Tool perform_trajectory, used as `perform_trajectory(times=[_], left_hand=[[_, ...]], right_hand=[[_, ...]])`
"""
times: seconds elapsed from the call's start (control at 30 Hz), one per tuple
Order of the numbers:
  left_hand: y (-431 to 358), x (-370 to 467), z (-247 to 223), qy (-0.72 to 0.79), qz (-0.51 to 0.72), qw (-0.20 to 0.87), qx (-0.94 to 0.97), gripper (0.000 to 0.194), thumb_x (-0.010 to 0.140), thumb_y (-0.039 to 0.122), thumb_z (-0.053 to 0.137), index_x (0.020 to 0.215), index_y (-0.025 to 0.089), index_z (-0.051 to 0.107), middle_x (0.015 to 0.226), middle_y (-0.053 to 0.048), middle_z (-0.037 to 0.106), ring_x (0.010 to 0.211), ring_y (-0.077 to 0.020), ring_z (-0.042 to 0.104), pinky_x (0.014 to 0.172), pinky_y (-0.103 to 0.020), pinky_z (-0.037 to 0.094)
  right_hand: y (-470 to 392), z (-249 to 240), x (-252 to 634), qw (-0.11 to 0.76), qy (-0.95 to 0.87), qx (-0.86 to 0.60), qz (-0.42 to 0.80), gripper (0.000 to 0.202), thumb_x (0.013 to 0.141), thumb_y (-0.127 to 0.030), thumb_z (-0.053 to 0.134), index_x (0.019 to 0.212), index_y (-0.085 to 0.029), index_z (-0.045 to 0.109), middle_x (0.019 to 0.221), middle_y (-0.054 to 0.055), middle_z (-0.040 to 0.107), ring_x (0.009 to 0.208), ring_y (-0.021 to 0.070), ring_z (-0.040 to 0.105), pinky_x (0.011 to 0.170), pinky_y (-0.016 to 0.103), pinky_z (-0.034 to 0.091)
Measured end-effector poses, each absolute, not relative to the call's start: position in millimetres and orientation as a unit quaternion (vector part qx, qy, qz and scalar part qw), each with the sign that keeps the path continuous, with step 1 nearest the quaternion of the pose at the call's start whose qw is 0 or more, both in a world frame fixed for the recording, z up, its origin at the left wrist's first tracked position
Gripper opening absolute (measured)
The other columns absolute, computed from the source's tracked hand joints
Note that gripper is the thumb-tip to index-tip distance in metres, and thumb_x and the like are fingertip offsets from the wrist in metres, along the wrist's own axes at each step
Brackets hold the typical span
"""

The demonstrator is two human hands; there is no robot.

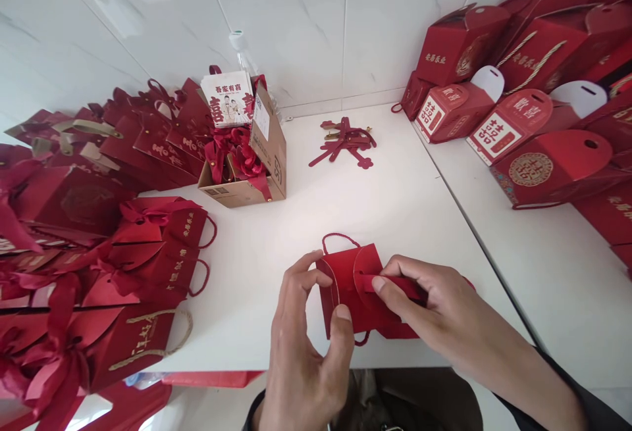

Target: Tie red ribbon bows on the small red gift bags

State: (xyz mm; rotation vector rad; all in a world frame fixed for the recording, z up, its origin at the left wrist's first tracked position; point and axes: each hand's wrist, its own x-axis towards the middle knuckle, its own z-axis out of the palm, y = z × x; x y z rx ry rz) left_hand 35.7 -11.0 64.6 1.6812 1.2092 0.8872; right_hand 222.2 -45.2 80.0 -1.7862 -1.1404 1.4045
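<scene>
A small red gift box (345, 270) with curved top flaps and cord handles lies near the table's front edge. My left hand (311, 339) curves round its left side, thumb and fingers apart, fingertips touching the flap. A red ribbon (368, 282) runs at the hole in the right flap. My right hand (429, 293) pinches this ribbon between thumb and forefinger. Part of the box's right side is hidden under my right hand.
An open cardboard box (269, 148) holds red ribbons and printed cards. Behind the gift box lies a pile of red straps (345, 141). Red boxes with bows (143, 266) fill the left; more red boxes (454, 108) stand at right. A bottle (239, 49) is by the wall.
</scene>
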Motion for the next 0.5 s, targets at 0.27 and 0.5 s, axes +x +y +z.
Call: perform_trajectory(times=[0.27,0.5], left_hand=[[-15.8,38.1,60.9,0.503,0.349,0.395,0.685,0.010,0.100,0.029,0.054,0.108,0.026,0.058,0.141,-0.011,0.057,0.136,-0.0294,0.054,0.095,-0.046,0.060],[-13.6,31.9,57.5,0.454,0.344,0.279,0.773,0.035,0.098,0.009,0.046,0.120,0.031,0.063,0.148,-0.006,0.051,0.134,-0.0245,0.056,0.091,-0.036,0.061]], right_hand=[[-42.6,83.9,221.9,0.281,-0.436,-0.681,0.516,0.039,0.102,-0.057,0.052,0.081,-0.025,0.057,0.069,-0.003,0.064,0.056,0.0135,0.053,0.050,0.023,0.044],[-48.8,81.3,223.3,0.274,-0.462,-0.702,0.467,0.037,0.104,-0.060,0.044,0.093,-0.027,0.057,0.070,-0.002,0.064,0.057,0.0160,0.052,0.049,0.027,0.039]])
